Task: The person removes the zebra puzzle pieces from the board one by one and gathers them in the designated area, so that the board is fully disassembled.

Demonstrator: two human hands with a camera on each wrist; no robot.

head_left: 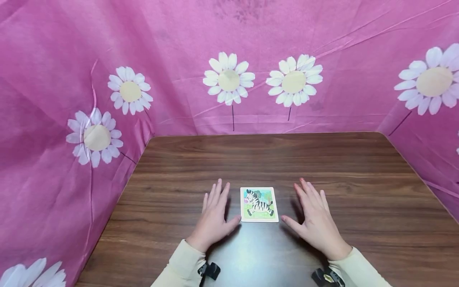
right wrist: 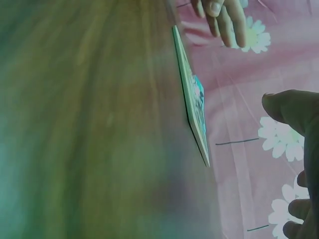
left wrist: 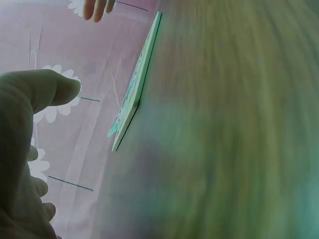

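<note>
A small square zebra picture puzzle (head_left: 259, 205) with a pale rim lies flat on the table between the two hands. Faint piece lines cross its picture. Seen edge-on in the right wrist view, the puzzle board (right wrist: 188, 94) has a bit of blue-green picture standing proud of its rim. To its left is the left hand (head_left: 214, 218), fingers straight and thumb spread toward the board's near left corner. The right hand (head_left: 315, 221) mirrors it on the other side, its thumb pointing at the near right corner. Neither hand holds anything.
The brown wood-grain table (head_left: 265, 159) reaches back to a pink cloth (head_left: 172, 59) with white daisies, which hangs behind it and along both sides. Black straps with small devices (head_left: 209, 270) sit at both wrists, over cream sleeves (head_left: 183, 263).
</note>
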